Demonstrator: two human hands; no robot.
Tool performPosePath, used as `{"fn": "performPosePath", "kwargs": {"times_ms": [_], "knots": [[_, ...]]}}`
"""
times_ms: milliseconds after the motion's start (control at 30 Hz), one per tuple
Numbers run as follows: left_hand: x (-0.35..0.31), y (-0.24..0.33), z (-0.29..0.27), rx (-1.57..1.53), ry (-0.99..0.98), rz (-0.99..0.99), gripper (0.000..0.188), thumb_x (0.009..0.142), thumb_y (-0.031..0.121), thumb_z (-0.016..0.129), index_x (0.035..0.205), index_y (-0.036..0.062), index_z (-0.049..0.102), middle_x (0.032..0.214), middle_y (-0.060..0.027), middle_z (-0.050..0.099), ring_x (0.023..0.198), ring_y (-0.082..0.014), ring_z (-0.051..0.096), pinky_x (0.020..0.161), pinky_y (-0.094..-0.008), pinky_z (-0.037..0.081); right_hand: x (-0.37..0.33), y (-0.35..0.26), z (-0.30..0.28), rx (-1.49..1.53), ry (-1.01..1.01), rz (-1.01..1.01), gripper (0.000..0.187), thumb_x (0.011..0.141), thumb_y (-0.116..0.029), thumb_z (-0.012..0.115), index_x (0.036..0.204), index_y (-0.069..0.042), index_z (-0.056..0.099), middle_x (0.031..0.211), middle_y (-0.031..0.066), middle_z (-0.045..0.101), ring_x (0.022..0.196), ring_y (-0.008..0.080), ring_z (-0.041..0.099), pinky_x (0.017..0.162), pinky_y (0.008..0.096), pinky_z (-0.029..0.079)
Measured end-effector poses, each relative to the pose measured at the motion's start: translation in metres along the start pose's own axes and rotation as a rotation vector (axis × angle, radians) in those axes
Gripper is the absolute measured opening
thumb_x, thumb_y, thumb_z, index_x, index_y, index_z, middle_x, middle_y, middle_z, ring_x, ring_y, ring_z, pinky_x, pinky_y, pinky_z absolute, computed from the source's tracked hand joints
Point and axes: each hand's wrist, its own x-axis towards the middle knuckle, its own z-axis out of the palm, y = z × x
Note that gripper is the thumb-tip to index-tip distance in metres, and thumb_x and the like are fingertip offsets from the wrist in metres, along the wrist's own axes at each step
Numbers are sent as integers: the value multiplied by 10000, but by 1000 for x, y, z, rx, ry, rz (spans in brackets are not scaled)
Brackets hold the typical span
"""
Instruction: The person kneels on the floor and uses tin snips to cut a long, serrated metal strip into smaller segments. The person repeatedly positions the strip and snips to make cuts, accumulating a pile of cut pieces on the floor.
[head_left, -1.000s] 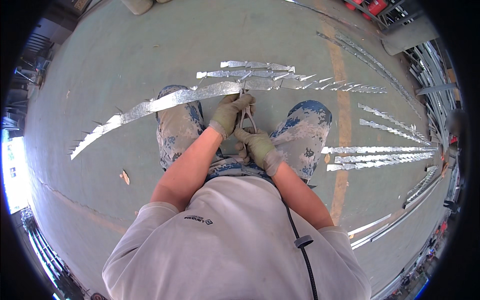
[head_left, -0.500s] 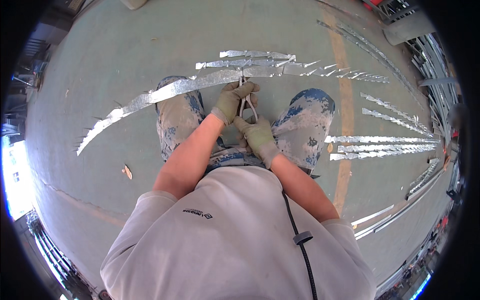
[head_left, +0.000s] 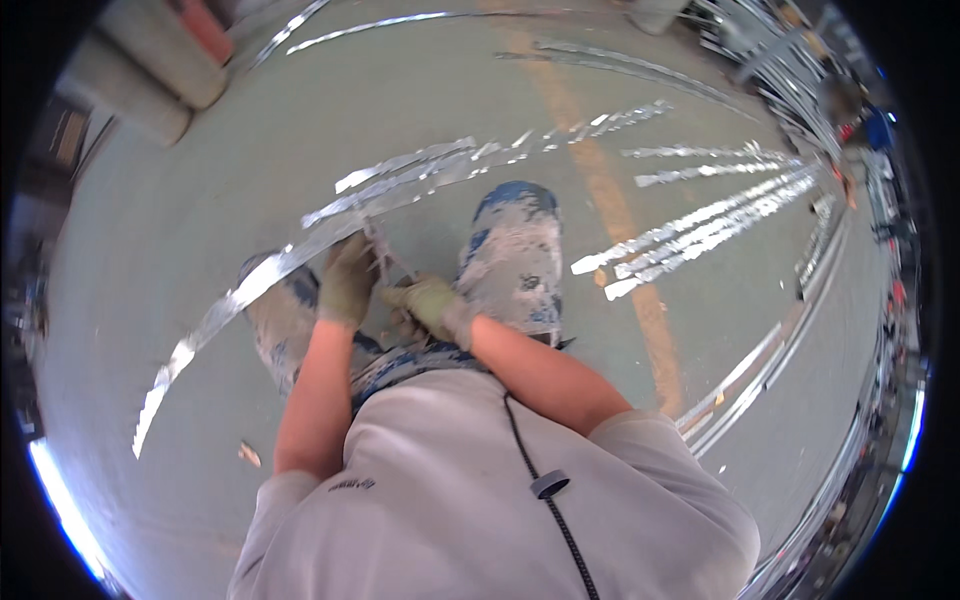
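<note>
A pair of metal pliers point(head_left: 381, 247), slightly blurred, reaches up to the edge of a long, shiny metal strip point(head_left: 265, 272) with jagged, bent-up teeth. My gloved left hand point(head_left: 349, 282) is closed about the upper part of the pliers, just below the strip. At the handle ends, my gloved right hand point(head_left: 432, 306) grips with its fingers curled. The strip curves across in front of my knees, its left end tapering toward the floor. Where the jaws meet the strip is too blurred to make out.
Just beyond lies a shorter metal strip point(head_left: 405, 163). Several toothed strips point(head_left: 700, 225) fan out on the floor to the right, beside an orange floor line point(head_left: 610, 205). Metal stock point(head_left: 775, 60) is piled far right. Large cylinders point(head_left: 150, 70) stand far left.
My view has turned, so the hands, pliers and strip now appear further left and lower, with the strip tilted. Both hands keep their hold on the pliers.
</note>
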Motion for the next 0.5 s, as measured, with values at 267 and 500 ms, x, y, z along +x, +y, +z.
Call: {"fn": "performPosePath", "kwargs": {"times_ms": [267,500], "knots": [[-3,45,-5,-406,321,246,400,1049,293,550,1438,202,526,1460,-83,533,1338,-322,527,1135,-555,429,-13,-7,7,17,-31,-30,364,919,-357,771,962,-16,652,711,94,656,448,172,575,382,336,433],[7,40,-3,-245,260,379,534,1038,361,581,1501,138,437,1488,-117,500,1352,-332,530,1152,-515,462,-45,-19,9,97,-38,-72,304,956,-336,731,902,-54,630,653,81,611,450,188,524,375,359,364]]}}
